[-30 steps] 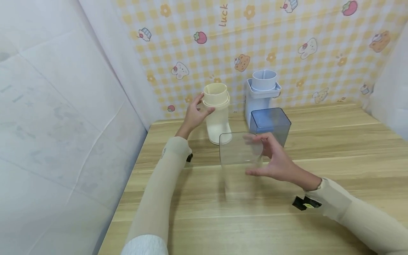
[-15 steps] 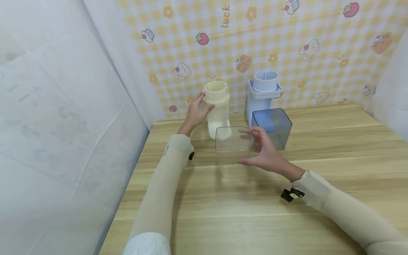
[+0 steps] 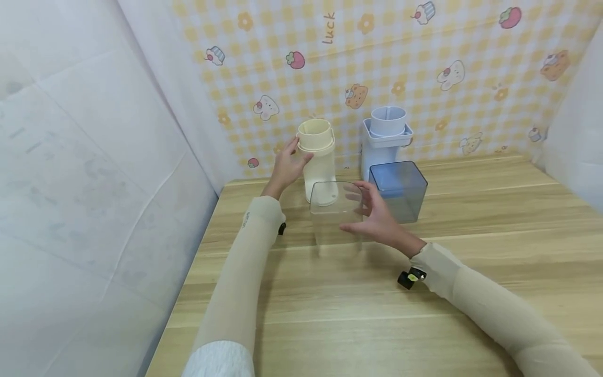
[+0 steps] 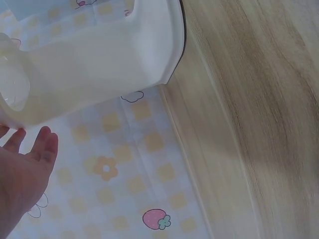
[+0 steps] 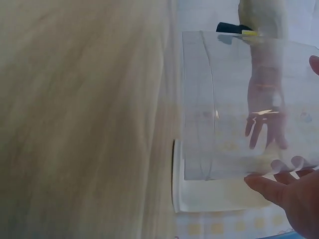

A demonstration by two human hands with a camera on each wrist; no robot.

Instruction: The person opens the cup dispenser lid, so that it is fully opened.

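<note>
A cream plastic stand [image 3: 320, 170] with a round collar [image 3: 315, 137] and a wide foot stands upright near the back of the table. My left hand [image 3: 288, 170] holds its left side just below the collar, thumb in front. In the left wrist view, fingertips [image 4: 47, 142] meet the stand's edge. A clear rectangular container [image 3: 332, 228], upright, is in my right hand [image 3: 379, 220], with the thumb on the near side and fingers on the far side. It is in front of the stand's foot. Whether its bottom touches the table is hard to tell.
Right of the cream stand is a light blue stand [image 3: 377, 154] with a square tray and round collar. A grey see-through box [image 3: 409, 201] sits before it. Behind the wooden table [image 3: 339, 324] hangs a yellow checked cloth [image 3: 400, 52]; a white sheet [image 3: 94, 209] hangs at left.
My right hand has moved left and away from me, bringing the clear container closer to the cream stand. The left hand keeps its hold on the stand, nearly still.
</note>
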